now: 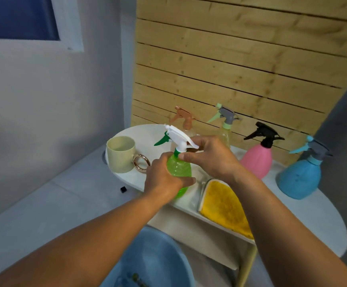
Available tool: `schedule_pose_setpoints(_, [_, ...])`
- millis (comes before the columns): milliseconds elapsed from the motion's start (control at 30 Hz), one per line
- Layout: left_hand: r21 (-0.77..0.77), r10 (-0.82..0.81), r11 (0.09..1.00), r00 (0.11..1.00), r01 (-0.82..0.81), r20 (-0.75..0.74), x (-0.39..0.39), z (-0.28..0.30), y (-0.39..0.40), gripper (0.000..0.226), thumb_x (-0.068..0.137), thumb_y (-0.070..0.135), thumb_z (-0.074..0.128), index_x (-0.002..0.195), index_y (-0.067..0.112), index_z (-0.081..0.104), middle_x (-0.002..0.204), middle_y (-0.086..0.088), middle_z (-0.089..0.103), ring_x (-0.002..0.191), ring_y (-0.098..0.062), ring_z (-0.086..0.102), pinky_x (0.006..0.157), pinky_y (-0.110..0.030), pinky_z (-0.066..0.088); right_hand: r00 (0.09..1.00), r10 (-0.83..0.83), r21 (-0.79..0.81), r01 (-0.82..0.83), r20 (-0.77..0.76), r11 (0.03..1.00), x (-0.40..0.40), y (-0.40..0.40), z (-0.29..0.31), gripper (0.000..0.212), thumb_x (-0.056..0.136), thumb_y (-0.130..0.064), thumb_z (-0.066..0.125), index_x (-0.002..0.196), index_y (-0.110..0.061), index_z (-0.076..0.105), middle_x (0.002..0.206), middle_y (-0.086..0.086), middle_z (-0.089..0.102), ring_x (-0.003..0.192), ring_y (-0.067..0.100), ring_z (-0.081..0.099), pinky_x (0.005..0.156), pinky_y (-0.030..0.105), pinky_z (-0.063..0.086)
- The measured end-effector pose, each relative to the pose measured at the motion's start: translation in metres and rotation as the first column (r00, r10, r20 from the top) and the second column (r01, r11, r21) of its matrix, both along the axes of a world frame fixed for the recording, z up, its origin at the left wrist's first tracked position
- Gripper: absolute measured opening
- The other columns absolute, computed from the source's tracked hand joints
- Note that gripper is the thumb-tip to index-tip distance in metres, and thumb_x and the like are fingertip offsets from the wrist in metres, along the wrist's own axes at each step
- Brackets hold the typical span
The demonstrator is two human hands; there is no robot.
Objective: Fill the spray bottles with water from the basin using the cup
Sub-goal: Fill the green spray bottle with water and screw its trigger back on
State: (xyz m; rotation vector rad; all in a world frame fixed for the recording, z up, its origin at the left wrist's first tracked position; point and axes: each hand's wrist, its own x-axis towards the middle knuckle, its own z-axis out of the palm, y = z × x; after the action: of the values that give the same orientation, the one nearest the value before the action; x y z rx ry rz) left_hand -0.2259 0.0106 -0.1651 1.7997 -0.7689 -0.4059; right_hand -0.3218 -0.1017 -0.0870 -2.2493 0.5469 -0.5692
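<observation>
I have my left hand (164, 179) wrapped around the body of the green spray bottle (178, 172), holding it above the near edge of the white table (323, 214). My right hand (210, 156) pinches the bottle's neck collar just under the white trigger head (178, 135), fingers curled round it. I judge I am working the head on its thread; I cannot tell whether the cap is loosening or tightening, nor how much water is inside.

The beige cup (121, 154) with its gold ring handle stands just left of my left hand. The blue basin (158, 259) sits below my forearms, near me. Beyond my right hand stand the brown-headed clear bottle (186, 121) and the grey-headed clear bottle (225, 125); to its right are the pink spray bottle (257, 158) and, further, the blue spray bottle (301, 175). A yellow cloth (224, 206) lies just under my right wrist.

Risks: if my left hand squeezes the soft body with the head loose, water could spill over the cloth. A cross-threaded cap would leak. My right elbow swinging out could topple the pink bottle.
</observation>
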Motion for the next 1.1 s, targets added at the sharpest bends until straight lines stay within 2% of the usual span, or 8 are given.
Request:
schedule_pose_setpoints(233, [-0.023, 0.041, 0.999, 0.999, -0.041, 0.013, -0.006, -0.013, -0.006, 0.106, 0.038, 0.073, 0.087, 0.128, 0.033, 0.050, 0.120, 0.005, 0.061, 0.115, -0.019, 0.059, 0.093, -0.043, 0.057, 1.000, -0.013, 0.022, 0.013, -0.012, 1.000, -0.001, -0.006, -0.013, 0.019, 0.080, -0.027, 0.081, 0.099, -0.025, 0.079, 0.090, 0.001, 0.077, 0.090, 0.024, 0.073, 0.084, 0.049, 0.058])
schedule_pose_setpoints(333, [-0.046, -0.093, 0.995, 0.995, 0.091, -0.033, -0.003, -0.013, 0.000, 0.092, 0.052, 0.043, 0.086, 0.133, 0.040, 0.043, 0.127, 0.002, 0.054, 0.117, -0.016, 0.058, 0.097, -0.037, 0.055, 1.000, -0.008, 0.026, 0.008, -0.001, 1.000, -0.003, -0.005, -0.015, 0.020, 0.082, -0.028, 0.080, 0.101, -0.025, 0.079, 0.092, -0.001, 0.077, 0.091, 0.023, 0.072, 0.084, 0.048, 0.057])
schedule_pose_setpoints(467, [-0.063, -0.222, 0.973, 0.975, 0.221, -0.010, 0.007, -0.015, 0.010, 0.075, 0.070, 0.001, 0.088, 0.114, 0.047, 0.048, 0.113, 0.009, 0.065, 0.097, -0.001, 0.067, 0.083, -0.020, 0.055, 0.999, -0.052, 0.015, 0.052, 0.008, 0.999, -0.001, 0.000, -0.016, 0.018, 0.082, -0.030, 0.080, 0.099, -0.025, 0.079, 0.090, 0.002, 0.076, 0.088, 0.026, 0.071, 0.083, 0.049, 0.057])
schedule_pose_setpoints(567, [-0.029, -0.119, 0.992, 0.991, 0.121, 0.056, 0.004, -0.013, 0.008, 0.081, 0.060, 0.028, 0.100, 0.123, 0.037, 0.051, 0.117, 0.006, 0.063, 0.105, -0.012, 0.065, 0.092, -0.039, 0.057, 0.988, -0.154, 0.023, 0.153, 0.033, 0.988, -0.002, 0.008, -0.021, 0.020, 0.081, -0.036, 0.080, 0.099, -0.028, 0.077, 0.088, -0.004, 0.075, 0.086, 0.019, 0.071, 0.082, 0.047, 0.058])
schedule_pose_setpoints(700, [0.144, -0.052, 0.989, 0.979, 0.024, 0.199, -0.005, -0.008, 0.002, 0.111, 0.057, 0.057, 0.097, 0.146, 0.026, 0.038, 0.130, -0.004, 0.046, 0.126, -0.023, 0.046, 0.101, -0.039, 0.047, 0.968, -0.241, 0.017, 0.240, 0.066, 0.971, -0.005, 0.018, -0.029, 0.023, 0.081, -0.042, 0.077, 0.100, -0.029, 0.075, 0.087, -0.008, 0.074, 0.085, 0.015, 0.070, 0.079, 0.042, 0.058])
schedule_pose_setpoints(833, [0.130, -0.148, 0.982, 0.985, 0.135, 0.092, -0.001, -0.003, 0.003, 0.102, 0.071, 0.033, 0.090, 0.153, 0.037, 0.029, 0.140, -0.002, 0.039, 0.138, -0.020, 0.036, 0.106, -0.033, 0.040, 0.983, -0.170, 0.100, 0.163, 0.071, 0.982, -0.009, 0.014, -0.027, 0.024, 0.085, -0.032, 0.078, 0.109, -0.027, 0.076, 0.095, -0.009, 0.076, 0.092, 0.011, 0.071, 0.088, 0.041, 0.057])
schedule_pose_setpoints(933, [-0.022, -0.304, 0.953, 0.951, 0.303, -0.061, 0.008, -0.006, 0.008, 0.097, 0.074, 0.002, 0.079, 0.150, 0.042, 0.036, 0.131, 0.002, 0.060, 0.122, -0.017, 0.061, 0.089, -0.025, 0.052, 0.992, -0.117, 0.115, 0.112, 0.040, 0.987, -0.008, 0.004, -0.023, 0.023, 0.087, -0.027, 0.079, 0.109, -0.024, 0.077, 0.099, -0.006, 0.077, 0.096, 0.012, 0.071, 0.093, 0.043, 0.056])
schedule_pose_setpoints(1100, [0.093, -0.157, 0.985, 0.978, 0.145, 0.138, 0.008, 0.000, 0.005, 0.100, 0.062, 0.030, 0.099, 0.146, 0.033, 0.044, 0.123, 0.005, 0.050, 0.122, -0.020, 0.053, 0.099, -0.036, 0.049, 0.993, -0.115, 0.122, 0.111, 0.023, 0.986, -0.007, -0.001, -0.022, 0.022, 0.087, -0.026, 0.079, 0.108, -0.023, 0.076, 0.098, -0.005, 0.077, 0.095, 0.014, 0.071, 0.091, 0.041, 0.057])
